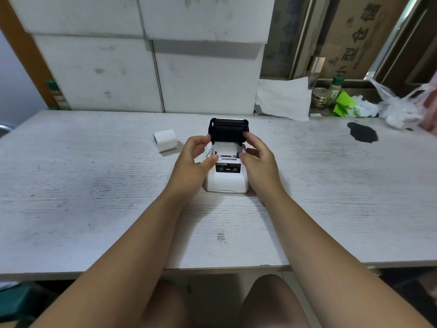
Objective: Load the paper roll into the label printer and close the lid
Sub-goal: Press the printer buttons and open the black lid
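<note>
Printer (225, 178) labelled "SUPVAN", lid (227, 131) up; both hands' fingers (251, 136) pinching lid.

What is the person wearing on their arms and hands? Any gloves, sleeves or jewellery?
Nothing that shows. The left hand and right hand are bare, with no gloves, rings, watch or bracelets visible. Both forearms are uncovered right down to the bottom of the picture, so no sleeve comes into view.

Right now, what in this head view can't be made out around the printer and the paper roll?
- Printer sides: hidden behind left hand and right hand.
- Open lid edges: fingertips cover them, so the grip is unclear.
- Panel text: too small.
- Paper roll core: faces away.
</note>
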`<action>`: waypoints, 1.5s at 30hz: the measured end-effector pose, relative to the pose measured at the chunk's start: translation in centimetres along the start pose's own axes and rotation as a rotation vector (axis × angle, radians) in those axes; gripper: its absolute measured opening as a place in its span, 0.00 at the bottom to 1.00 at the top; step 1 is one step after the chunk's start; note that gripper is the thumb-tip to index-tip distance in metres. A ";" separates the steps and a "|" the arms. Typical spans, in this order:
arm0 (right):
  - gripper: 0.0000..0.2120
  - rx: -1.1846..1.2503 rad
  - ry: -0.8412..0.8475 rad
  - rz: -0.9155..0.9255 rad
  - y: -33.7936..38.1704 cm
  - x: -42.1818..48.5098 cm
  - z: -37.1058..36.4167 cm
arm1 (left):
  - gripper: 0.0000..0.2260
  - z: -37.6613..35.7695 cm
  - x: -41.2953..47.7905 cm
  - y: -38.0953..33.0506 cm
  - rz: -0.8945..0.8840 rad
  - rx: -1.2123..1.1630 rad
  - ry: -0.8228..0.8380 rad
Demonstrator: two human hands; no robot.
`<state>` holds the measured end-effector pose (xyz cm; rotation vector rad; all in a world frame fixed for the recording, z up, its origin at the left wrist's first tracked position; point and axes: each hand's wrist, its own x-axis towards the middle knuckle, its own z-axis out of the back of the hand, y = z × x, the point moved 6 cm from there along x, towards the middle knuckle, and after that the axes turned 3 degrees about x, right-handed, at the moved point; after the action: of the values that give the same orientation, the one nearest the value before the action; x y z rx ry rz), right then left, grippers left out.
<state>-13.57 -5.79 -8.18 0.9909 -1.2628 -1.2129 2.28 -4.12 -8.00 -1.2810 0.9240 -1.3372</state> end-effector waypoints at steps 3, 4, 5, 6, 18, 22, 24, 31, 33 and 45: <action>0.27 -0.015 0.030 -0.030 0.0 0.0 -0.4 | 0.11 -0.3 0.0 0.2 0.002 0.005 0.016; 0.28 -0.030 0.034 -0.047 -0.1 0.1 -0.6 | 0.11 -0.3 0.0 0.3 0.002 0.027 0.020; 0.29 -0.045 0.042 -0.064 -0.2 0.2 -0.7 | 0.10 -0.4 0.0 0.4 0.002 0.064 0.028; 0.29 -0.069 0.054 -0.076 -0.2 0.4 -0.7 | 0.11 -0.4 0.0 0.4 0.001 0.108 0.036; 0.14 -0.762 0.087 0.234 4.0 2.6 -2.0 | 0.10 -0.6 -0.4 -0.4 -0.047 0.319 -0.012; 0.12 -1.093 0.409 0.153 4.3 4.0 -4.2 | 0.12 -0.8 -0.4 -0.6 -0.113 0.443 -0.011; 0.11 -1.224 0.539 0.121 4.5 4.6 -5.1 | 0.12 -0.9 -0.3 -0.7 -0.132 0.484 -0.018; 0.11 -1.436 0.712 0.093 4.3 5.0 -6.8 | 0.14 -1.3 -0.4 -0.8 -0.191 0.563 -0.026; 0.09 -1.410 0.730 0.082 4.4 4.9 -6.8 | 0.12 -1.6 -0.3 -0.7 -0.202 0.583 -0.013; 0.11 -1.124 0.538 0.184 5.8 5.0 -4.9 | 0.14 -1.8 -0.2 -0.3 -0.174 0.625 -0.020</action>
<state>-8.54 -10.36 -2.21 0.2921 -0.1314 -1.1452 0.47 -4.11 -7.99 -0.8934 0.3306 -1.5798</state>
